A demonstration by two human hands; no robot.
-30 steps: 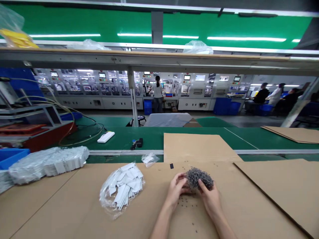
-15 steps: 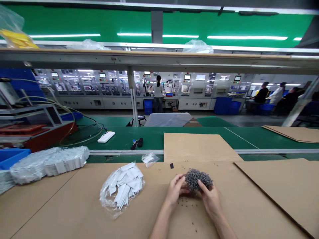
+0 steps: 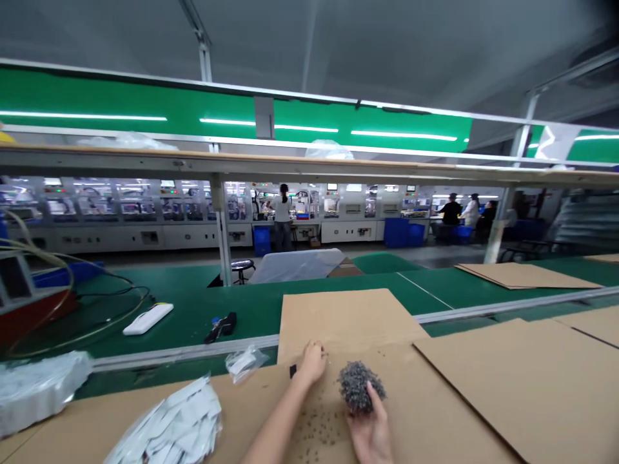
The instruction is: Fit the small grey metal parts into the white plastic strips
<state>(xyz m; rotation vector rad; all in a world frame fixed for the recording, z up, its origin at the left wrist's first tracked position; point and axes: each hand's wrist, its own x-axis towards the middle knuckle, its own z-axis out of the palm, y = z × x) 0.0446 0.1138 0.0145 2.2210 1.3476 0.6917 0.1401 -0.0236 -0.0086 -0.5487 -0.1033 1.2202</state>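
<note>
My right hand (image 3: 371, 430) cradles a clump of small dark grey metal-looking parts (image 3: 360, 386) just above the brown cardboard sheet (image 3: 416, 412). My left hand (image 3: 312, 364) rests apart from the clump, its fingers bunched on the cardboard with nothing visible in them. Tiny dark bits (image 3: 316, 428) lie scattered on the sheet below and between my hands. To the left, a clear plastic bag of white paper tags (image 3: 169, 428) sits at the lower frame edge.
Overlapping cardboard sheets (image 3: 503, 386) cover the bench. Beyond them run a metal rail and green conveyor belt (image 3: 338, 309), holding a white flat box (image 3: 147, 319) and a black tool (image 3: 222, 327). A small plastic bag (image 3: 245, 362) lies near the rail. People work at distant machines.
My left hand has come off the clump and moved forward and left, leaving the clump in my right hand. The view has tilted upward and swung left, shifting the bench lower in frame.
</note>
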